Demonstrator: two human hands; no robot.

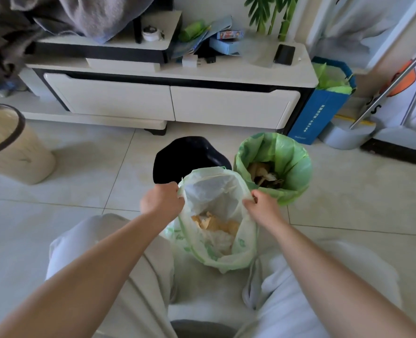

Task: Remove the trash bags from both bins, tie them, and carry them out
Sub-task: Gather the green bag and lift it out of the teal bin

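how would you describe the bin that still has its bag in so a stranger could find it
Start at the long white cabinet with two drawers; on the tiles before its right drawer stand two bins. It is the right-hand bin. Unlike the bare black bin beside it, a green liner covers its rim.

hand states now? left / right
Left hand: closed, gripping the pale green trash bag at its left rim.
Right hand: closed, pinching the bag's right rim.
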